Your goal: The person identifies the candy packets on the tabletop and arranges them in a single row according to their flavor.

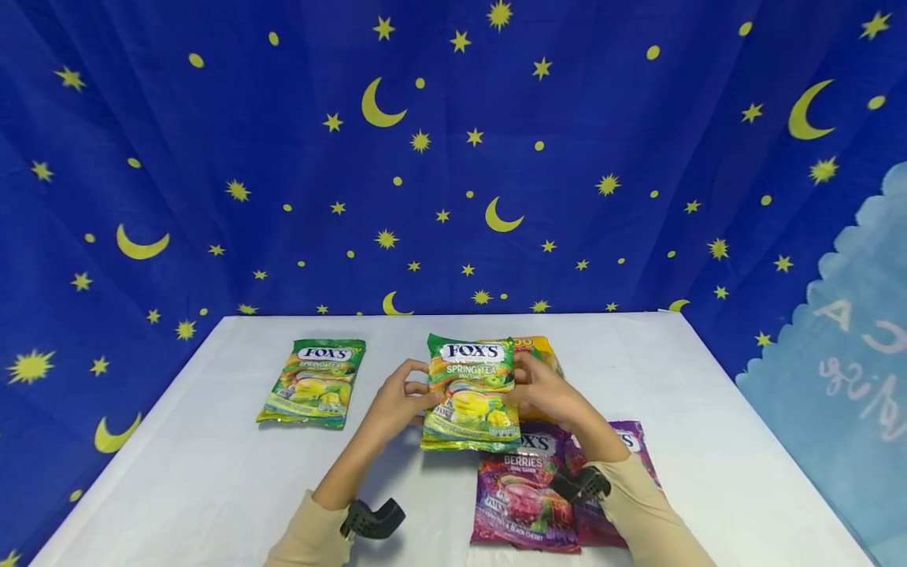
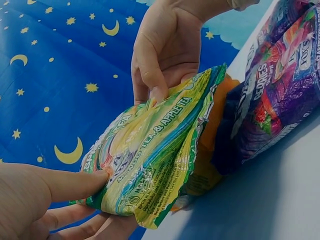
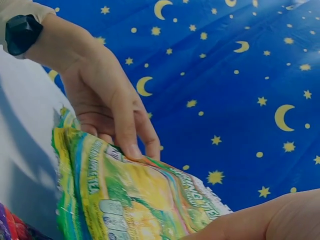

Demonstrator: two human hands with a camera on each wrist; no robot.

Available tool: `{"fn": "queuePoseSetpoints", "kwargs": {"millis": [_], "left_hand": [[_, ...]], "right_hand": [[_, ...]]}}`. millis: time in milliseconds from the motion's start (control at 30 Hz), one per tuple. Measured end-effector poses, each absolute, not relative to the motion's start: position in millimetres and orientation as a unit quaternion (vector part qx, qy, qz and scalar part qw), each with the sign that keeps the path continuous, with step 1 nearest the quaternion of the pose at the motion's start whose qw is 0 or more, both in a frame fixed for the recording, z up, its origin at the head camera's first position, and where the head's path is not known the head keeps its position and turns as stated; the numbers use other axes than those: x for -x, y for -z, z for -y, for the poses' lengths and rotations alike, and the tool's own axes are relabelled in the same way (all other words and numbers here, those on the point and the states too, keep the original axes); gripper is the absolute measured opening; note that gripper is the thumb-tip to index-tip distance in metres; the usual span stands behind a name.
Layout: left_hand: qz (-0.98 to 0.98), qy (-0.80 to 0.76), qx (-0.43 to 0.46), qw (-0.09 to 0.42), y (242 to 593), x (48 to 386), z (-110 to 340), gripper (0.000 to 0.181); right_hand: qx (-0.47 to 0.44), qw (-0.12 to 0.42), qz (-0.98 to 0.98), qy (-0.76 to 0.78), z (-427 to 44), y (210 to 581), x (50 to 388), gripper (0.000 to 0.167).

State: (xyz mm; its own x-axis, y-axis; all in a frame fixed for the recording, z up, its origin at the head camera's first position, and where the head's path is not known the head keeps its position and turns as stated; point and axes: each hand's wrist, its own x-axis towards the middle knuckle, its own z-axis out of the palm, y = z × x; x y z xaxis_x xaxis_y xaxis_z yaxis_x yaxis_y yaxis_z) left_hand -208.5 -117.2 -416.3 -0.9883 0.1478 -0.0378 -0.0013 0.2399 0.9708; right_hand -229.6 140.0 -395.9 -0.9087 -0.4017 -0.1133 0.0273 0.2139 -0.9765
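A green and yellow Fox's Spring Tea candy bag [image 1: 471, 398] is held up between both hands, its printed front toward the head camera. My left hand [image 1: 401, 399] grips its left edge, thumb on the front and fingers behind, as the left wrist view shows on the candy bag [image 2: 150, 150]. My right hand [image 1: 556, 394] pinches the opposite edge; in the right wrist view its thumb presses the front of the bag [image 3: 135, 190]. Behind the held bag, an orange-yellow candy bag [image 1: 546, 346] is partly hidden.
Another Spring Tea bag [image 1: 315, 383] lies at the left of the white table [image 1: 716, 472]. Two purple Berries bags lie at front right: one [image 1: 524, 504] below the held bag, the other [image 1: 598, 516] partly under the right forearm. A blue star-patterned curtain [image 1: 453, 173] hangs behind.
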Motion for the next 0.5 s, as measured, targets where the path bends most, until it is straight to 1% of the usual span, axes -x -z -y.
{"fn": "queuePoseSetpoints", "kwargs": {"millis": [67, 233, 333, 400, 500], "left_hand": [[-0.785, -0.615, -0.05, 0.062, 415.7, 207.6, 116.2, 0.042], [-0.783, -0.616, -0.053, 0.064, 414.7, 207.1, 114.8, 0.041], [-0.786, -0.613, -0.053, 0.064, 414.5, 207.2, 114.7, 0.041], [-0.787, -0.612, -0.053, 0.066, 414.8, 207.4, 115.0, 0.041], [-0.788, -0.609, -0.053, 0.071, 415.5, 208.4, 116.6, 0.042]], "right_hand": [[0.128, 0.181, -0.761, 0.609, -141.8, 395.1, 230.7, 0.078], [0.145, 0.187, -0.762, 0.603, -142.8, 395.0, 232.3, 0.055], [0.153, 0.19, -0.758, 0.605, -142.7, 394.4, 232.3, 0.048], [0.152, 0.191, -0.758, 0.606, -142.8, 394.1, 231.8, 0.051], [0.141, 0.193, -0.76, 0.605, -142.7, 394.9, 230.8, 0.066]]}}
